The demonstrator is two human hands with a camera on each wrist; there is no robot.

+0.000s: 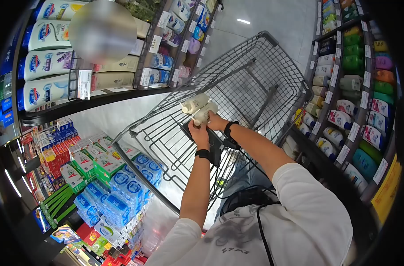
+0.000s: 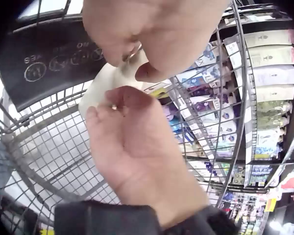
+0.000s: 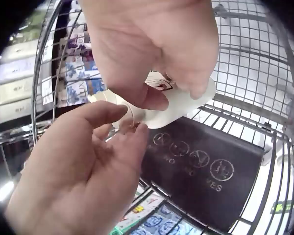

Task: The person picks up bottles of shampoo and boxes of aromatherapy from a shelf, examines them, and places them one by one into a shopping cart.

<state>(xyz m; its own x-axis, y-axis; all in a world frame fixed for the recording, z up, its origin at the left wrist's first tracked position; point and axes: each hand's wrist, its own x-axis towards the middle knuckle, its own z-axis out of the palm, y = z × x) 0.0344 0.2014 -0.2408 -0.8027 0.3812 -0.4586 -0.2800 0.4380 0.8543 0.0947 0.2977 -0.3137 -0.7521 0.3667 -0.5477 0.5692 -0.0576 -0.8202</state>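
Left hand [image 1: 200, 135] pinches, right hand [image 1: 217, 122] grips cream bottle [image 1: 202, 116] over cart [image 1: 255, 73]; second bottle [image 1: 192, 103] beside; stocked shelves [image 1: 47, 118] flank cart.

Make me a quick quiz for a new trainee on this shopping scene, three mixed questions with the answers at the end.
1. Count: in the head view, how many cream plastic bottles show at the person's right hand, over the grey wire-mesh shopping cart?

2. True or false: the wrist of the person's left hand is bare.

3. Fill in the blank: in the right wrist view, the word printed beneath the rightmost circle symbol on the black rectangular flap is ____.

Key: 1. Two. 2. False; it wears a black band. 3. YES.
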